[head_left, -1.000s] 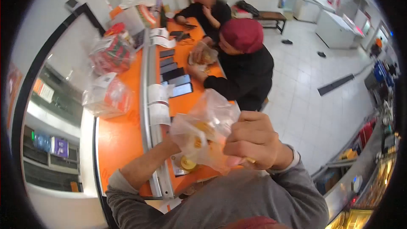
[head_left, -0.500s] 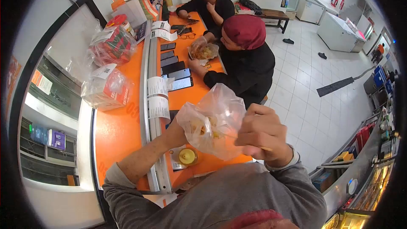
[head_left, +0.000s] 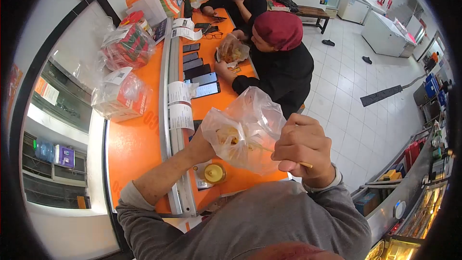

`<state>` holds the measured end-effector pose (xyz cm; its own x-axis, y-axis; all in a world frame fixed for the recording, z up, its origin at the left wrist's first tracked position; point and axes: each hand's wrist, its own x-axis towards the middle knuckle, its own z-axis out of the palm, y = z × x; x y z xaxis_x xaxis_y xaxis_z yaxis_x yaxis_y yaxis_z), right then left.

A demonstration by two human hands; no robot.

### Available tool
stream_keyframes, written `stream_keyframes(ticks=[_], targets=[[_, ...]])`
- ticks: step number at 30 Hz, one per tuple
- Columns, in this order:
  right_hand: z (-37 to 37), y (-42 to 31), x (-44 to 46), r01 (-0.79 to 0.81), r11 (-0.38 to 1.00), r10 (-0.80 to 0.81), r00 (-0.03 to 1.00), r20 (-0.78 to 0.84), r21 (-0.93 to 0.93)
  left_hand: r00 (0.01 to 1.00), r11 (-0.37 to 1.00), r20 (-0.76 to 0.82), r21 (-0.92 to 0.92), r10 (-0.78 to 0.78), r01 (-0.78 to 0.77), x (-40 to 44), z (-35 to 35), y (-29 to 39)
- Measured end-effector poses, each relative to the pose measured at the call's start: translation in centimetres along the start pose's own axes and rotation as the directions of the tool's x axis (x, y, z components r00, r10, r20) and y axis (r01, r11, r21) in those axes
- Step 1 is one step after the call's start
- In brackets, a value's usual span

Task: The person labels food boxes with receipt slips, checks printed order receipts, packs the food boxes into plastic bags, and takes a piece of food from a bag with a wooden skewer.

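My left hand (head_left: 202, 146) holds a clear plastic bag (head_left: 262, 115) from its left side, with the fingers mostly hidden behind it. Yellowish food (head_left: 227, 136) shows inside the open bag. In my right hand (head_left: 303, 147) are thin wooden chopsticks (head_left: 306, 164), pinched in closed fingers; their far ends reach into the bag toward the food. Below the bag, a jar with a yellow lid or contents (head_left: 214, 173) stands on the orange counter (head_left: 132, 147), close to my left wrist.
Several phones (head_left: 206, 90) and paper receipts (head_left: 181, 116) lie along the counter. Across from me, a person in a maroon cap (head_left: 278, 30) holds a bag of food (head_left: 233, 52); another person (head_left: 240, 0) sits beyond. Wrapped packages (head_left: 120, 97) stand at the left.
My right hand has shifted slightly right and down, and more of the chopsticks shows. The bag's upper edge has spread up and right. The nearer person's bag has tilted up.
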<state>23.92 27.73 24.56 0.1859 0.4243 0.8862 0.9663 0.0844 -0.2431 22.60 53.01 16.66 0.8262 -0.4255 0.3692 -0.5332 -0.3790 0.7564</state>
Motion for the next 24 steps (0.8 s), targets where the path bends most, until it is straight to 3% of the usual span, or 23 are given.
stream_keyframes(ticks=[5, 9, 16, 19, 22, 24], targets=[[-0.1, 0.0, -0.4, -0.005, 0.997, 0.019, 0.983, -0.182, 0.079, 0.998, 0.997, -0.015, 0.049, 0.055, -0.054, -0.1, 0.0, -0.1], [-0.4, 0.1, -0.8, -0.007, 0.989, 0.059, 0.936, -0.346, 0.151, 0.999, 0.995, -0.035, -0.094, 0.012, -0.016, -0.9, 0.7, -2.2], [-0.9, 0.3, -2.6, -0.091, 0.98, 0.167, 0.865, -0.474, 0.179, 1.0, 0.999, 0.019, -0.044, -0.011, 0.012, -0.8, 0.5, -2.2], [-1.0, 0.5, -2.9, -0.118, 0.972, 0.207, 0.833, -0.514, 0.201, 0.998, 0.983, -0.003, -0.175, -0.055, 0.054, -0.9, 0.7, -1.9], [-1.5, 0.7, -3.6, -0.126, 0.944, 0.277, 0.806, -0.523, 0.306, 0.997, 0.994, 0.046, -0.085, -0.063, 0.067, -1.8, 1.0, -3.9], [-1.5, 0.6, -3.7, -0.137, 0.902, 0.361, 0.759, -0.542, 0.409, 0.949, 0.88, 0.114, -0.355, -0.293, 0.314, -2.4, 1.3, -5.2]])
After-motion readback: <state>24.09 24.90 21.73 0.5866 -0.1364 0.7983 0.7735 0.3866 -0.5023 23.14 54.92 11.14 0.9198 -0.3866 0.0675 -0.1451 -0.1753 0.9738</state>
